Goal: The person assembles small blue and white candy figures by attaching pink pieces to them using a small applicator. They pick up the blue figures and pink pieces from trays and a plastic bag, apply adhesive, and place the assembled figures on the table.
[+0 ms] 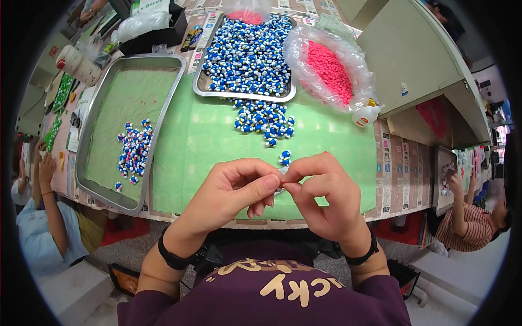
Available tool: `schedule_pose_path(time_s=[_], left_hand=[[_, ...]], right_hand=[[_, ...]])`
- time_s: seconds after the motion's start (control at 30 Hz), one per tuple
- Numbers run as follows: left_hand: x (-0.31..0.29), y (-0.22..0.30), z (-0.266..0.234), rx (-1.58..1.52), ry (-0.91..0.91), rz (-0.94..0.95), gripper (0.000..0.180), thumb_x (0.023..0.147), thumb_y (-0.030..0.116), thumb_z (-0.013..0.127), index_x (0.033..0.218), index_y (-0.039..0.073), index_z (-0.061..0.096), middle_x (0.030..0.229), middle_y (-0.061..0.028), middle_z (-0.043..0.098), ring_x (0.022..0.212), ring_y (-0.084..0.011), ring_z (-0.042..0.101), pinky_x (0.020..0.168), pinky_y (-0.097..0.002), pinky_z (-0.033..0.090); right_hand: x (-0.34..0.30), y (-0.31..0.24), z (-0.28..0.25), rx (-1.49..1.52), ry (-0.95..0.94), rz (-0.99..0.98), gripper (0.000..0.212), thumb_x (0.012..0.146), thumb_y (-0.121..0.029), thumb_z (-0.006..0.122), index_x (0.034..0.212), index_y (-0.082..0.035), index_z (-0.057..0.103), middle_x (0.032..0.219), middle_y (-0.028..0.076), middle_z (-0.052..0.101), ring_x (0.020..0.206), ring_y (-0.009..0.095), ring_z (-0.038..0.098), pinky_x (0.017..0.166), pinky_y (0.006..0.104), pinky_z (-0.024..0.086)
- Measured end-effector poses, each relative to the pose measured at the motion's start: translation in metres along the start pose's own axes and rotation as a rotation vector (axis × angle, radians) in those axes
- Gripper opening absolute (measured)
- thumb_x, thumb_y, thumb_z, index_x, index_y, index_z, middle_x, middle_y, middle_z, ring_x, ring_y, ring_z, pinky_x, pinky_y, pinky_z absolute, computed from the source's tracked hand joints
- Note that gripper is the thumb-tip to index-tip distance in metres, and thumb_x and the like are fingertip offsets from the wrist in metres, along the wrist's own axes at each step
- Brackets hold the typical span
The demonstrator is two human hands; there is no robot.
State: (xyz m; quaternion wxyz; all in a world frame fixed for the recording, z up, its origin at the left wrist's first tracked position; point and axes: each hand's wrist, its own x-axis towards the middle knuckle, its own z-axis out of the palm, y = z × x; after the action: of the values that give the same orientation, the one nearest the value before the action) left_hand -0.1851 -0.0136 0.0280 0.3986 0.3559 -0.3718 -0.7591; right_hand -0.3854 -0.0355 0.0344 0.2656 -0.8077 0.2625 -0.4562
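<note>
Both hands meet over the near edge of a green mat (217, 141). The left hand (234, 190) curls its fingers in, thumb and forefinger pinching a small pale piece (280, 179) that is mostly hidden between the fingertips. The right hand (321, 190) pinches the same piece from the other side, so the two thumbs nearly touch (what the piece is cannot be made out). Each wrist wears a black band.

Just beyond the hands lie two blue-and-white small figures (285, 157), and farther out a loose heap of the same figures (263, 120) spills on the mat. Behind that heap stands a metal tray (202, 87) piled full with them. To the left, a second, longer metal tray (89, 163) lined in green holds a small cluster of figures (133, 152) near its right wall. To the right of the full tray, a clear plastic bag (296, 54) lies open with bright pink pieces (329, 70) inside. A small white squeeze bottle (365, 115) with a yellow tip lies at the mat's right edge. The tabletop around the mat is covered with printed paper sheets (397, 168) in columns. A white roll (76, 64) with a red end lies at the far left. Other people sit at both sides of the table.
</note>
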Motion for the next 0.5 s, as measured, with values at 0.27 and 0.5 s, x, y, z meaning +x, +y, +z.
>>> schedule_pose_path(time_s=[0.27,0.5], left_hand=[[0.000,-0.012,0.005,0.327,0.115,0.286,0.011,0.092,0.011,0.068,0.100,0.003,0.068,0.079,0.0016,0.059,0.064,-0.0044,0.054,0.054,-0.0215,0.041],[0.005,-0.016,0.008,1.156,0.201,0.815,0.018,0.079,0.005,0.071,0.097,0.004,0.066,0.076,-0.0047,0.050,0.063,-0.0178,0.054,0.051,-0.0292,0.041]], right_hand=[[-0.006,-0.004,0.004,0.367,0.077,0.316,0.023,0.083,0.009,0.067,0.091,-0.005,0.051,0.094,0.010,0.064,0.083,0.018,0.061,0.077,0.0298,0.047],[-0.006,-0.006,-0.008,0.579,-0.006,0.628,0.020,0.087,0.007,0.064,0.092,-0.003,0.047,0.094,0.006,0.059,0.092,0.012,0.058,0.084,0.0285,0.048]])
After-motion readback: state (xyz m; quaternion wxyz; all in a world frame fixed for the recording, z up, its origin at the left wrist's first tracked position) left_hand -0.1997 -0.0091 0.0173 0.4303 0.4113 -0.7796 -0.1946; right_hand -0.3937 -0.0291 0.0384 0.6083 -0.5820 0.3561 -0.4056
